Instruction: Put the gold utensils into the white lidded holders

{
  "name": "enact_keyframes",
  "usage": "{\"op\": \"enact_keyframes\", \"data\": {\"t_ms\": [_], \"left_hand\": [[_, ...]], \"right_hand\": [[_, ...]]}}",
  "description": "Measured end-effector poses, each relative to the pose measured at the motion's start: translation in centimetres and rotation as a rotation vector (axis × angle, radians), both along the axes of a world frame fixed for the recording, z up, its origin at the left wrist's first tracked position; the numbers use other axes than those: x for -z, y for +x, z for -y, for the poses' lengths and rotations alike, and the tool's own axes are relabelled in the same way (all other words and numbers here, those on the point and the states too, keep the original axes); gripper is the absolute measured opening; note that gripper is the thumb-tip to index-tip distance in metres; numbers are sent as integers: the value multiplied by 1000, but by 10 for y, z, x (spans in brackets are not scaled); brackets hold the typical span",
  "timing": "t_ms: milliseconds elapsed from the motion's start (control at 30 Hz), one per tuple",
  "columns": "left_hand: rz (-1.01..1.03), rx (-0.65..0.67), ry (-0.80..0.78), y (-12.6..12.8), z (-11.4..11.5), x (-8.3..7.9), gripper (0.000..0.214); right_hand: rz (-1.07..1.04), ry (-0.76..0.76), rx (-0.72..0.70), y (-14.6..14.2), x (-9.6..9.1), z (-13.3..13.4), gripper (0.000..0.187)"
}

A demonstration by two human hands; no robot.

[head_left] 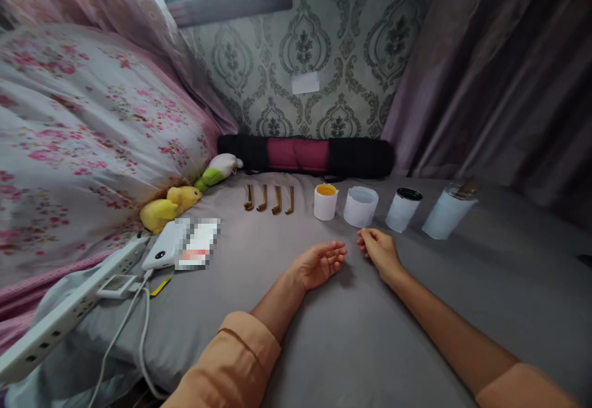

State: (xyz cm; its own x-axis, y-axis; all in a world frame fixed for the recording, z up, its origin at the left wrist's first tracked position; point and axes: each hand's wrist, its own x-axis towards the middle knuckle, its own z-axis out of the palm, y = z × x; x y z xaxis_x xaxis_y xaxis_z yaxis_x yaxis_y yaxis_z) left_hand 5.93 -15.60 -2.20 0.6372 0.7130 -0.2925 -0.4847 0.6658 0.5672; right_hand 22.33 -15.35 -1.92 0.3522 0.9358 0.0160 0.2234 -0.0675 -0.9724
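Note:
My left hand point(318, 264) rests palm up on the grey sheet point(324, 334), fingers loosely spread and holding nothing. My right hand point(379, 249) lies just to its right, fingers gently curled, also empty. Beyond them stands a row of white cups: one with a yellow filling point(325, 201), a wider translucent one point(361, 206), one with a black lid point(403, 209) and a tall one with a clear lid point(448, 212). Several small brass-coloured spoons point(269, 198) lie in a row left of the cups. The right hand is nearest the wide cup.
A floral quilt point(83, 124) is heaped at the left with plush toys point(170, 207) at its foot. A white power bank point(163, 246), a power strip point(69, 306) and cables lie at the left. A black and maroon bolster point(305, 155) lies along the patterned wall.

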Motion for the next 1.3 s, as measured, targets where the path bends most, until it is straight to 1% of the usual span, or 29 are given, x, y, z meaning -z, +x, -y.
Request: {"op": "enact_keyframes", "data": {"t_ms": [133,233,300,400,467,700,900,1033,1167,1300], "left_hand": [[-69,-49,-1,0,-5,-4,11],[-252,-137,38,-1,-11,-9,7],[-383,-191,72,-2,-18,-12,8],[-487,-240,119,-5,-29,-16,10],[-571,-268,163,-8,-38,-17,8],[-950,-365,351,-20,-71,-24,4],[-1335,-389,505,-31,-92,-26,16],[-1563,-379,642,-42,-103,-27,17],[-1739,-355,762,-50,-112,-30,18],[-1850,-317,824,-54,-118,-30,21]], "right_hand": [[55,44,-41,3,8,0,33],[99,69,-63,6,13,-1,33],[115,81,-69,7,15,-1,33],[125,88,-77,9,17,-2,33],[129,95,-83,10,18,-2,34],[125,111,-88,11,19,-2,33],[125,112,-107,12,19,-1,33],[135,120,-103,13,19,0,34],[136,121,-93,12,18,0,33],[135,115,-94,11,18,-1,33]]}}
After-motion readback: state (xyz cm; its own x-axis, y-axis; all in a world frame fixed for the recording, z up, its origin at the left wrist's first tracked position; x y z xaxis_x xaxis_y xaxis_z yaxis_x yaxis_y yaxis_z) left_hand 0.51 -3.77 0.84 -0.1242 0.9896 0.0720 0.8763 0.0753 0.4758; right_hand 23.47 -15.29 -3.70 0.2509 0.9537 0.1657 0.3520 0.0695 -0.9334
